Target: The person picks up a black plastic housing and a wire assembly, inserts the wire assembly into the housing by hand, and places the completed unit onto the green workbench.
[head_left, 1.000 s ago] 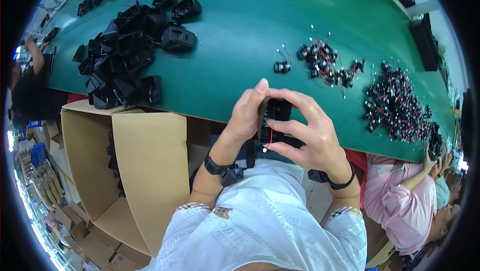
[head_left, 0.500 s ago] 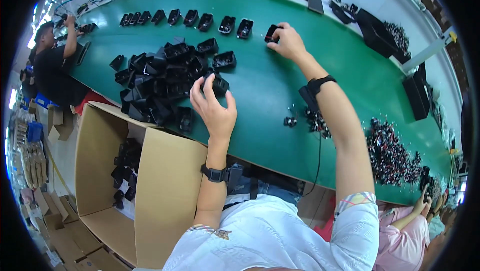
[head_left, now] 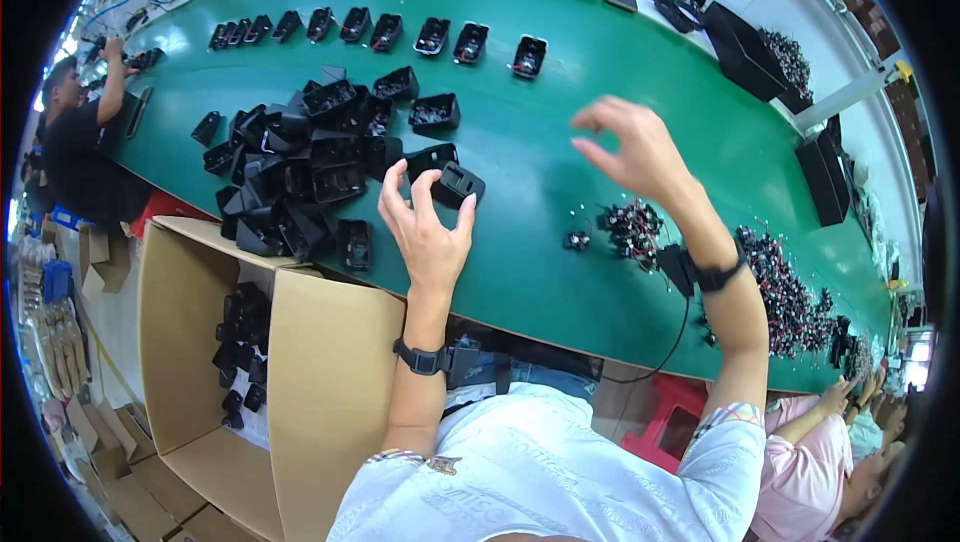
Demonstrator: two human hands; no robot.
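Note:
My left hand [head_left: 428, 232] has its thumb and fingers around a black plastic housing [head_left: 463, 183], tilted so that its closed outer side shows, at the right edge of a heap of similar housings [head_left: 300, 162]. Farther right, my right hand [head_left: 640, 147] is raised over the green table [head_left: 540, 252], its curved fingers and thumb apart with nothing between them. Beyond it, a row of open black housings crosses the table's far side. The rightmost housing [head_left: 528, 57] has small parts and a bit of red inside.
A small pile of wired parts [head_left: 635, 232] lies near my right forearm, with a larger pile [head_left: 785, 302] farther right. An open cardboard box [head_left: 335, 382] holding black pieces stands at the table's near edge. Other people sit at both sides; a red stool [head_left: 665, 422] is at lower right.
My right hand has let go of the housing at the row's right end and come back toward me. My left hand has turned a housing and drawn it out slightly from the heap.

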